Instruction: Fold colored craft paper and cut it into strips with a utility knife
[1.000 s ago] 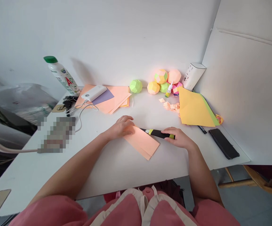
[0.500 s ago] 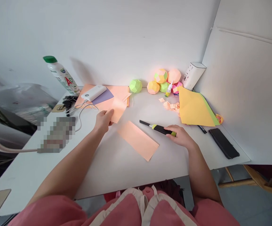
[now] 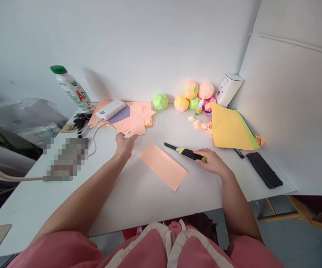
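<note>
left hand (image 3: 125,144): open, fingers loosely extended, nothing held. rests low over the white tabletop (image 3: 138,203), fingertips aimed away from the body.

small peach paper rectangle (image 3: 137,122): lies just beyond the left fingertips, on the near edge of the stack of peach paper sheets (image 3: 142,108). contact between fingertips and its lower edge: cannot tell.

long peach paper strip (image 3: 163,166): flat on the tabletop, set diagonally, between the two hands; just right of the left hand, not touched by either.

right hand (image 3: 212,162): closed around the rear of the black utility knife with yellow-green collar (image 3: 187,152). knife held low over the table, blade pointing left and away, tip just beyond the strip's far corner. knife clear of the strip.

surroundings:
- white power bank (image 3: 110,110) on a purple paper sheet (image 3: 121,115) atop the peach stack, white cable (image 3: 95,131) trailing toward the left.
- white plastic bottle with green cap (image 3: 71,88) at far left, tilted.
- green paper polyhedron ball (image 3: 160,101) and a cluster of pink, yellow and green paper balls (image 3: 194,93) against the wall.
- small glue bottle (image 3: 199,106) by the cluster; peach paper scraps (image 3: 202,125) near it.
- yellow paper sheet (image 3: 228,128) over a green one, far right of the knife.
- black phone (image 3: 264,169) and black pen (image 3: 239,153) beyond the right hand.
</note>
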Demonstrator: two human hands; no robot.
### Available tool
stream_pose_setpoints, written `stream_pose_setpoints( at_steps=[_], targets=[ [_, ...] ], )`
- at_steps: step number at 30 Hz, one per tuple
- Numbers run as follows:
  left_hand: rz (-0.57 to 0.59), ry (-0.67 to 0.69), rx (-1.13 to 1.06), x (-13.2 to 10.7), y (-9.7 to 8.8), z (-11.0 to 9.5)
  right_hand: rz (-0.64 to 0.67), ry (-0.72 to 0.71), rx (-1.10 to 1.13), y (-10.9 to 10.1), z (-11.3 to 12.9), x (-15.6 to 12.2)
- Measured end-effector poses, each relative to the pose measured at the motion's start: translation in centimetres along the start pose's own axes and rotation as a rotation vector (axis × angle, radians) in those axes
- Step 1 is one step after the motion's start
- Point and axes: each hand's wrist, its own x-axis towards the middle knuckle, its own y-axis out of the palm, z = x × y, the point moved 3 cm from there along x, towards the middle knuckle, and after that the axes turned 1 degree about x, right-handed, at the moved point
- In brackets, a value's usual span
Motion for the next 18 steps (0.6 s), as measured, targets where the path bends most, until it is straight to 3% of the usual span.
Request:
stream_pose_setpoints(
  at_steps=[2,3,7,9,13,18],
  targets=[
    [-0.040,0.211,0.236,-1.5,0.3,-0.4,-0.002,-0.003,-0.042,0.1,0.0,0.1],
    [0.023,0.367,0.377,-2.4,0.9,-0.6,-0.005,-0.011,-0.063,0.1,0.1,0.2],
    [0.600,0.870,0.753,-6.4,4.1,0.2,-0.048,-0.068,-0.159,0.5,0.1,0.5],
    [0.752,1.023,0.919,-7.7,5.0,1.2,-0.058,-0.091,-0.209,0.7,0.1,0.6],
    [0.852,1.153,1.033,-8.2,5.4,2.9,-0.082,-0.111,-0.318,1.4,0.0,0.9],
    [0.836,1.174,0.989,-7.6,5.2,3.8,-0.200,-0.204,-0.462,2.3,1.5,0.9]
  ],
)
